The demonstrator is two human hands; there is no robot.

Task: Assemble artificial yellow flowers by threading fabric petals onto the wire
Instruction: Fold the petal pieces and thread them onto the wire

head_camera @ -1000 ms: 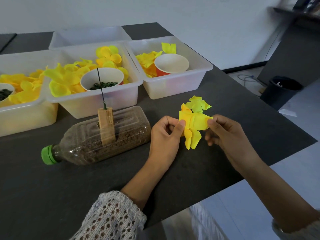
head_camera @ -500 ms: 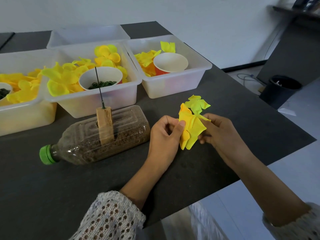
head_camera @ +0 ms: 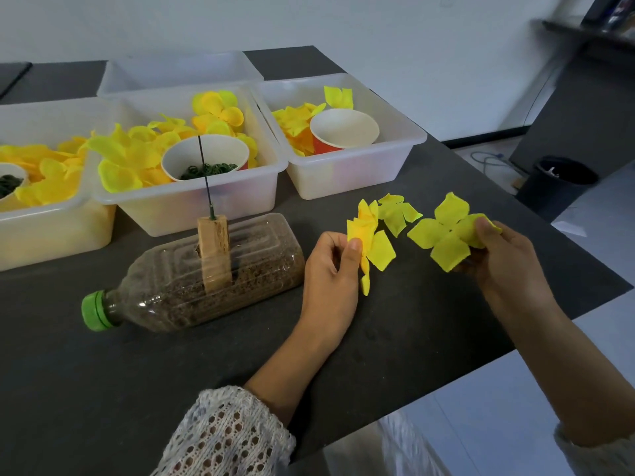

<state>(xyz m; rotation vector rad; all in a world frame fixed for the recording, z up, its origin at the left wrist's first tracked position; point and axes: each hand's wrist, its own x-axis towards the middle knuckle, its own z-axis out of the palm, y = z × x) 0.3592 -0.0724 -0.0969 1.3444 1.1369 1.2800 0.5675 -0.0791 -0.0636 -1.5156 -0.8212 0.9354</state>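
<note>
Dark matte desk [head_camera: 395, 338], smooth top. Left hand [head_camera: 331, 269] pinches a small stack of yellow fabric petals [head_camera: 369, 243] between thumb and curled fingers, the layers fanned and slightly crumpled. Right hand [head_camera: 498, 249] pinches one four-lobed petal piece [head_camera: 443, 231] by an outer lobe, held flat and open, paler lemon-yellow, apart from the stack. A further loose petal piece [head_camera: 397, 213] lies on the desk between the two, just behind the stack. Thin dark wire [head_camera: 205, 180] stands upright from a pale wooden block [head_camera: 213, 249], which is set into the side of a clear ribbed plastic bottle [head_camera: 213, 280] lying on its side, filled with brown granular matter, green screw cap [head_camera: 96, 310] at the near-left end. Nothing is threaded on the wire. Behind the bottle, a row of translucent white plastic bins [head_camera: 357, 173] holds heaps of rounded yellow petals; the middle one also holds a paper cup [head_camera: 206, 159] with small dark green rings inside, the right one an orange-sided paper cup [head_camera: 343, 130]. White open-knit sleeve [head_camera: 226, 434] on the left arm.
</note>
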